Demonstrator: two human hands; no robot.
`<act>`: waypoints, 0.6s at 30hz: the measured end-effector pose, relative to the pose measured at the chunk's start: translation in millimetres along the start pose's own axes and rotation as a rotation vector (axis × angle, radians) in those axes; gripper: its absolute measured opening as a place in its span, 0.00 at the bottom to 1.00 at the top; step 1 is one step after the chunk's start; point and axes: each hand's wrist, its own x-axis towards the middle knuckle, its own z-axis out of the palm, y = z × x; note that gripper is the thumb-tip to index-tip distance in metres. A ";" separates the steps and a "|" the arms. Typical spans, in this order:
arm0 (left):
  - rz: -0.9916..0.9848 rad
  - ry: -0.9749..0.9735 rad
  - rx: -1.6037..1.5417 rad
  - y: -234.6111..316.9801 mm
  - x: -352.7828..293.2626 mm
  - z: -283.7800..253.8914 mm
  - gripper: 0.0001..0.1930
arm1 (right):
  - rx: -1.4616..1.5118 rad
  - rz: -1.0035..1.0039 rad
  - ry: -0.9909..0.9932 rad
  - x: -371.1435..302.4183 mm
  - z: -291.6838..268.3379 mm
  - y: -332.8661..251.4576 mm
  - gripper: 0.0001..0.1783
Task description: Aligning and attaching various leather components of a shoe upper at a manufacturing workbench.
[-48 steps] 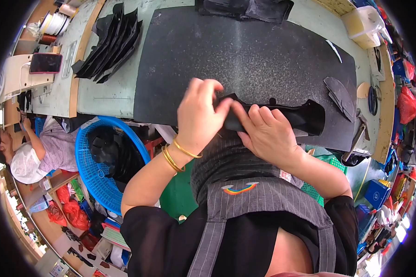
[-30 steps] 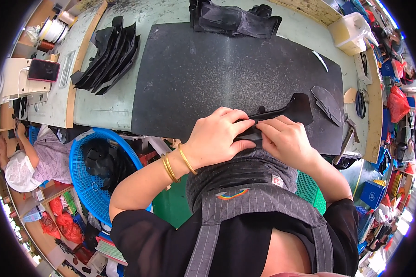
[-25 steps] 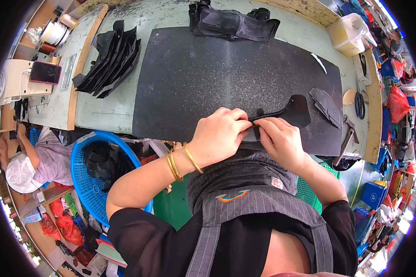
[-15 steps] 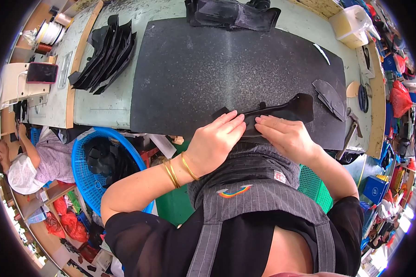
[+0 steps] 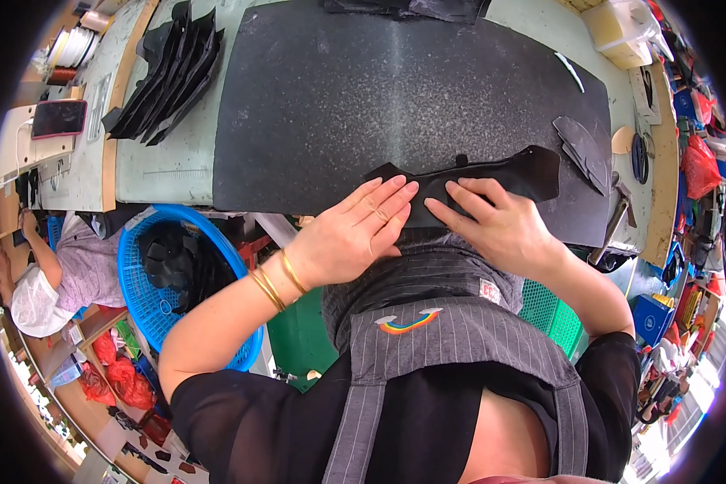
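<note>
A long black leather-like cut piece [image 5: 534, 174] lies along the near edge of a dark work mat [image 5: 315, 105]. My left hand [image 5: 359, 231] rests on the left part of this piece, fingers stretched out flat, with gold bangles at the wrist. On its middle presses my right hand [image 5: 496, 214], the fingers spread and the tips down on the surface. A small gap separates the two hands. The piece's flared right end sticks out past my right hand, and its left tip shows beyond my left fingers. Its near edge is partly covered by my hands.
A stack of folded black pieces [image 5: 169, 77] stands left of the mat; another black pile [image 5: 411, 6] is at the far edge. Right are dark flat pieces [image 5: 582, 153], a hammer [image 5: 619, 210] and a plastic jug [image 5: 621, 28]. A blue basket [image 5: 129, 274] holds black scraps. A person [image 5: 89, 270] sits left.
My right hand's fingers have spread apart, and my left hand has shifted slightly left on the black piece. The whole view has tilted, so the mat appears a little higher.
</note>
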 end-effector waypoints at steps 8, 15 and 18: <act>-0.148 0.199 -0.099 17.8 48.2 8.3 0.19 | 0.420 0.338 0.164 -2.1 -11.3 6.3 0.20; -0.198 -0.139 -0.200 6.8 84.0 -17.3 0.18 | 0.347 0.259 0.158 -25.8 -14.3 17.6 0.16; -0.171 -0.196 -0.328 2.3 91.7 -17.3 0.17 | 0.384 0.233 0.224 -16.9 -6.0 7.5 0.14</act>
